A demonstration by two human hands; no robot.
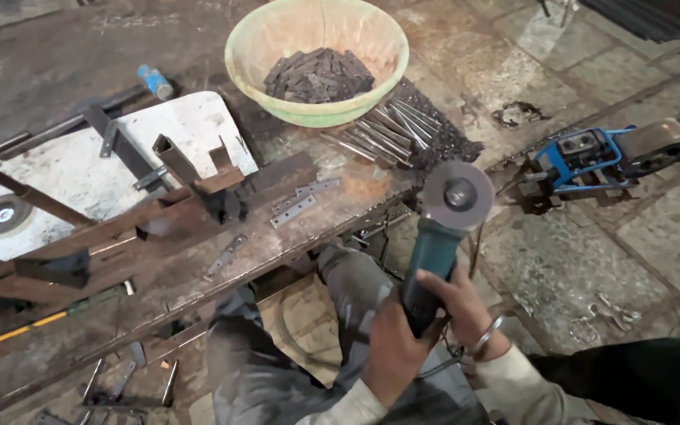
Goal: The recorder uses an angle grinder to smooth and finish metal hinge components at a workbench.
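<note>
Grinder up off the bench, both hands wrapped on it

Left hand (393, 346) and right hand (466, 303) are both clamped round the teal grinder (433, 260) body, fingers closed tight; it sits at about 5 o'clock from the bench (198, 275) middle, disc (458, 195) pointing up toward 12 and hanging just past the bench edge, touching nothing; looks to me like the carry-in step, not a cut yet; the rusty steel frame (159, 224) clamped at 9 o'clock is the nearest work; loose flat plates (302, 203) lie between; green bowl (316, 59) of metal bits at 12; I'd say the next move needs the disc tipped down and swung left to the steel, keeping clear of the knees (340, 275) below.
</note>
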